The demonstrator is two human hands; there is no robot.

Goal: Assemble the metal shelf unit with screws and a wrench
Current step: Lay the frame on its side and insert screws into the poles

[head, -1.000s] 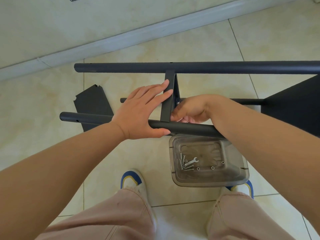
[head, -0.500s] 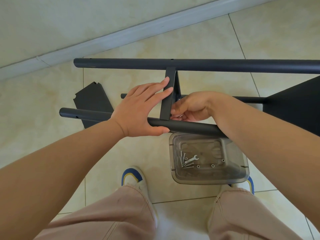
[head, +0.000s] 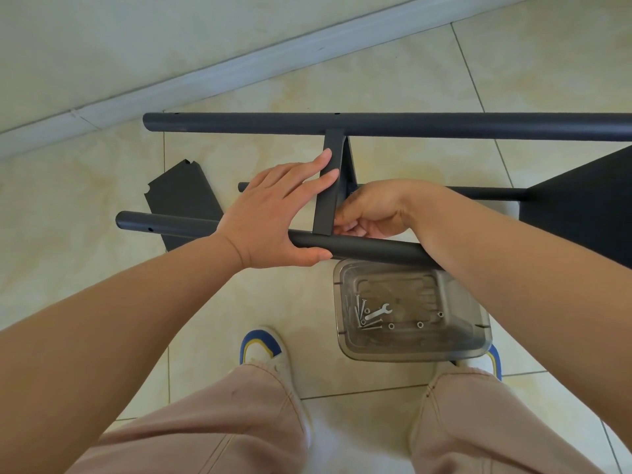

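Your left hand (head: 273, 213) lies spread on the dark grey metal shelf frame (head: 328, 186): the straight fingers press flat against the left face of the short flat crossbar, and the thumb runs along the near round tube (head: 369, 246) just below it. Your right hand (head: 371, 208) sits directly right of that crossbar, fingers curled in toward the joint where crossbar meets near tube; whether they pinch a screw there you cannot tell, since the fingertips are hidden behind the bar.

Beyond the crossbar, the far round tube (head: 444, 126) of the frame runs parallel to the near one, toward the pale skirting board. Left of the crossbar, a flat dark metal shelf panel with notched corners (head: 179, 196) lies on the cream tiled floor (head: 393, 73), partly under the near tube. Right of the crossbar, a larger dark shelf panel (head: 588, 206) is already on the frame.

Just below the near tube, nearer your feet, stands a clear plastic tub (head: 410, 350). Inside it lie a small silver wrench (head: 378, 312), a cluster of long silver screws (head: 362, 313) to its left, and a few small nuts (head: 420, 325) to its right.
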